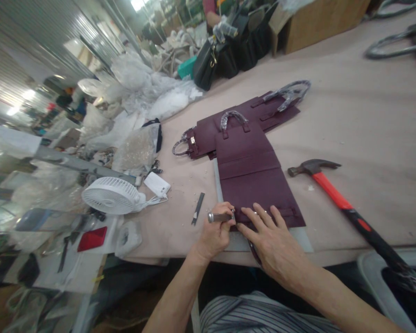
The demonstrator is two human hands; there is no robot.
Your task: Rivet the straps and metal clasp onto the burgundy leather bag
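Near the table's front edge lies a dark burgundy leather bag panel [253, 185], flat, with a plastic-wrapped handle [233, 116] at its far end. My left hand [212, 237] is closed around a short metal punch [220, 217], whose tip end is at the panel's near left corner. With fingers spread, my right hand [275, 243] presses on the panel's near edge beside the punch. Part of another handle shows under that hand. A pale board [303, 238] sticks out from under the panel.
A claw hammer with a red and black handle [339, 196] lies to the right. On the left are a flat metal tool [198, 208], a white fan [111, 195] and a red phone [92, 239]. More burgundy panels [204, 134] and black bags [225, 55] lie farther back.
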